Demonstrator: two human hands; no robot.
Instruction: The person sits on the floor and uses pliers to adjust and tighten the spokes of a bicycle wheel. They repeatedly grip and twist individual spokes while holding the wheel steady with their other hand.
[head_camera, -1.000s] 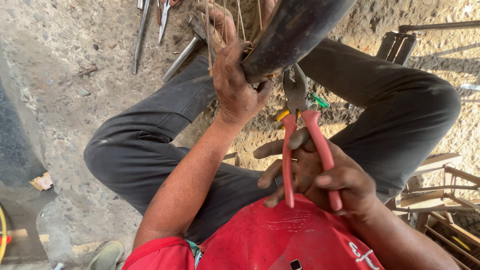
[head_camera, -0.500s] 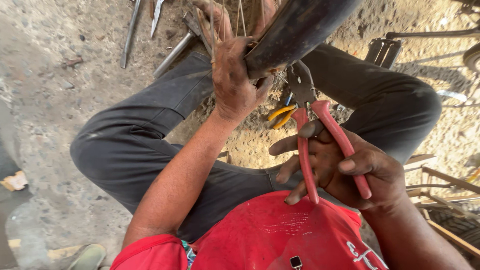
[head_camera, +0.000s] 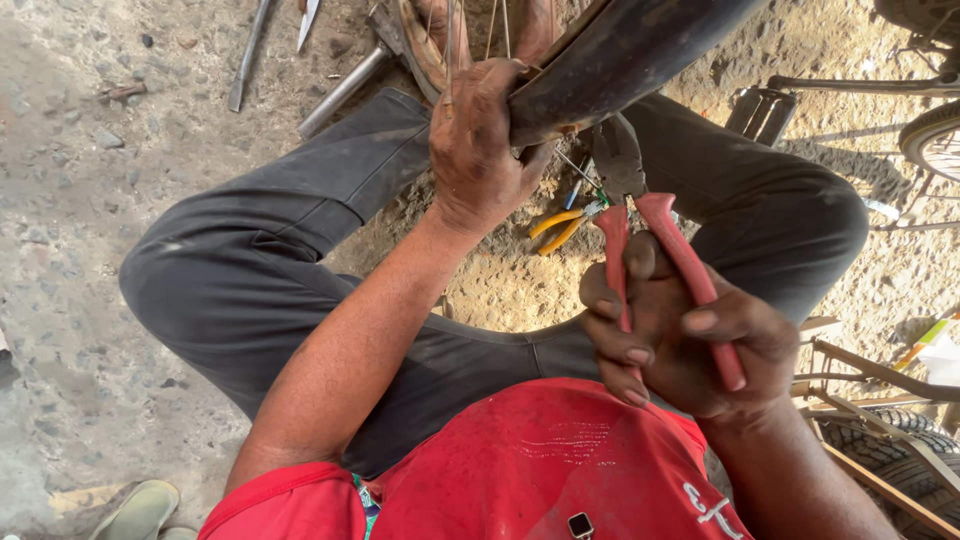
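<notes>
Red-handled pliers (head_camera: 660, 250) sit in the right hand (head_camera: 685, 335), fingers curled round both handles, the metal head up against the black tyre (head_camera: 620, 50); the left hand (head_camera: 480, 150) wraps tightly over the tyre's edge; yellow pliers (head_camera: 560, 225) lie on the ground (head_camera: 90, 180) below.

black tyre (head_camera: 620, 50) cut off by the top edge, left hand's (head_camera: 480, 150) fingertips hidden behind that tyre, pliers' (head_camera: 650, 230) jaw tips lost in shadow under the tyre — grip unclear, yellow-handled tool (head_camera: 560, 228) below the tyre partly hidden, too small to tell
</notes>
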